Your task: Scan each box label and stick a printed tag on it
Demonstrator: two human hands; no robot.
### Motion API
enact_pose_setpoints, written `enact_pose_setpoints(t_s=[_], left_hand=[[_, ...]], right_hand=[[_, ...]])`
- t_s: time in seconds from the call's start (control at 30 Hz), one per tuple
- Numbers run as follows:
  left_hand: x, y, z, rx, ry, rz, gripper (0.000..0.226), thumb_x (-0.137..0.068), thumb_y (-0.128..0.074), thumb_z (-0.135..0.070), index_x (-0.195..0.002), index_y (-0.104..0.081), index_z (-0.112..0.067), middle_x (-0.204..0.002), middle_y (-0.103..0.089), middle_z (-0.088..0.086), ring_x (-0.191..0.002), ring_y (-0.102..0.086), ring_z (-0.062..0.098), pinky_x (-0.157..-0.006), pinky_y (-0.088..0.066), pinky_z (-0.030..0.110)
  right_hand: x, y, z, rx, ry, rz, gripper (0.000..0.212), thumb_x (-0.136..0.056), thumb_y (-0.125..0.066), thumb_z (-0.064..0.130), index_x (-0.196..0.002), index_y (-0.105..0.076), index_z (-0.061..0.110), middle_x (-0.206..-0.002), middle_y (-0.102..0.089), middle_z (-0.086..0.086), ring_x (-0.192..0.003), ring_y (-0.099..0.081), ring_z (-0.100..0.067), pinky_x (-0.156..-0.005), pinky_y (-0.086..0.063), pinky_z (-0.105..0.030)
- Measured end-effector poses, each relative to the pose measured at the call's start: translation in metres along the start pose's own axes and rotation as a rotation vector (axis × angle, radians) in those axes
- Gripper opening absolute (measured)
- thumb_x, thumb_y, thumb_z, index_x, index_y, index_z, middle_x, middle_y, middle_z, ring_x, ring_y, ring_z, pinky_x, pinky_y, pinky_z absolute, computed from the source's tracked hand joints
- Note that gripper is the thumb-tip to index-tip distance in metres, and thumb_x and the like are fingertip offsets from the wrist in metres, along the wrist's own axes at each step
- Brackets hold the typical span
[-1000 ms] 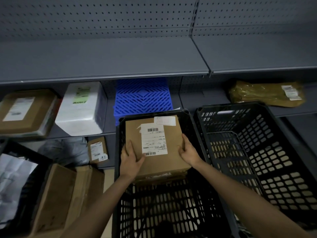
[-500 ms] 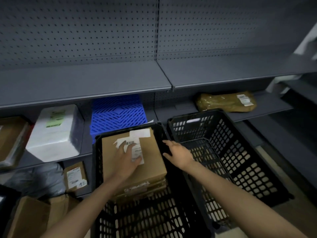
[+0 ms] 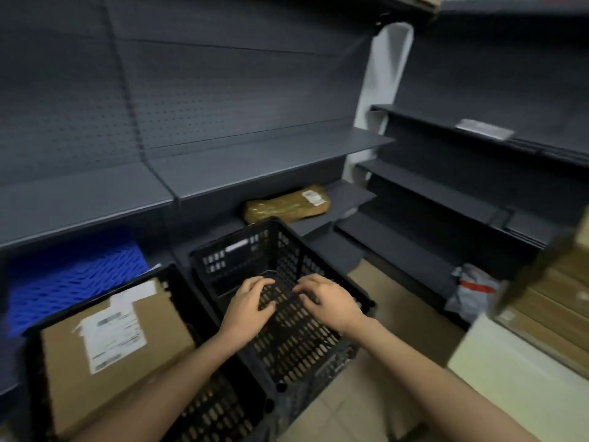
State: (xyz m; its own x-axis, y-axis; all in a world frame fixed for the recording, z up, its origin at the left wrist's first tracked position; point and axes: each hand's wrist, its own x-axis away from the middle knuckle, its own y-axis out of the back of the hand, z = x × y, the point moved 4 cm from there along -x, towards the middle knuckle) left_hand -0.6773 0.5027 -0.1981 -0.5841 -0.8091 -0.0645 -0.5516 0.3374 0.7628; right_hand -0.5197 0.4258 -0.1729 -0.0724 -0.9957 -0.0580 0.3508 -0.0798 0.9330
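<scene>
A brown cardboard box (image 3: 159, 333) with a white shipping label (image 3: 111, 336) lies in the left black crate (image 3: 105, 296). Neither hand touches it. My left hand (image 3: 247, 309) and my right hand (image 3: 330, 303) hang side by side over the right black crate (image 3: 229, 237), palms down, fingers loosely curled, holding nothing. Whether the fingertips touch the crate's mesh I cannot tell. No scanner or printed tag is in view.
A brown taped parcel (image 3: 287, 204) with a small label lies on the low shelf behind the right crate. A blue plastic grid panel (image 3: 73, 275) stands behind the left crate. At the right are dark shelves, a grey bag (image 3: 471, 288) and stacked flat cartons (image 3: 548, 311).
Both hands have left the box and moved right, over the right crate. The view has swung to the right, so the box now sits at the lower left.
</scene>
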Motion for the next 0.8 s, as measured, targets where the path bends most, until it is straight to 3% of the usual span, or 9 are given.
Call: enact_pose_setpoints(t_s=[0.13, 0.37, 0.6, 0.8], left_hand=[[0.011, -0.054, -0.065, 0.102, -0.071, 0.075, 0.038, -0.093, -0.057, -0.026, -0.13, -0.048, -0.025, -0.134, -0.04, -0.004, -0.119, -0.048, 0.016, -0.089, -0.041, 0.024], [0.054, -0.157, -0.186, 0.27, -0.205, 0.23, 0.033, -0.087, -0.064, -0.013, -0.12, -0.057, -0.018, -0.12, -0.051, 0.005, -0.117, -0.05, 0.019, -0.088, -0.035, 0.019], [0.106, -0.23, -0.303, 0.255, -0.445, 0.353, 0.034, -0.09, -0.058, -0.018, -0.123, -0.052, -0.026, -0.127, -0.044, -0.008, -0.118, -0.046, 0.011, -0.086, -0.035, 0.022], [0.128, -0.266, -0.37, 0.168, -0.69, 0.382, 0.037, -0.089, -0.056, -0.018, -0.125, -0.053, -0.024, -0.131, -0.047, -0.006, -0.123, -0.044, 0.012, -0.104, -0.034, 0.028]], right_hand=[[0.077, 0.028, -0.05, -0.002, -0.134, -0.061, 0.026, -0.097, -0.046, 0.028, -0.117, -0.063, 0.026, -0.136, -0.05, 0.006, -0.112, -0.057, -0.015, -0.095, -0.042, -0.027], [0.226, 0.073, -0.129, -0.073, -0.423, -0.213, 0.025, -0.095, -0.05, 0.024, -0.116, -0.065, 0.023, -0.129, -0.056, 0.0, -0.12, -0.053, -0.017, -0.102, -0.041, -0.03], [0.365, 0.11, -0.18, -0.046, -0.656, -0.36, 0.023, -0.095, -0.048, 0.025, -0.109, -0.067, 0.027, -0.126, -0.059, 0.006, -0.115, -0.055, -0.013, -0.096, -0.042, -0.028], [0.442, 0.123, -0.208, -0.058, -0.781, -0.446, 0.022, -0.096, -0.048, 0.027, -0.109, -0.065, 0.029, -0.126, -0.057, 0.009, -0.116, -0.054, -0.011, -0.095, -0.044, -0.029]])
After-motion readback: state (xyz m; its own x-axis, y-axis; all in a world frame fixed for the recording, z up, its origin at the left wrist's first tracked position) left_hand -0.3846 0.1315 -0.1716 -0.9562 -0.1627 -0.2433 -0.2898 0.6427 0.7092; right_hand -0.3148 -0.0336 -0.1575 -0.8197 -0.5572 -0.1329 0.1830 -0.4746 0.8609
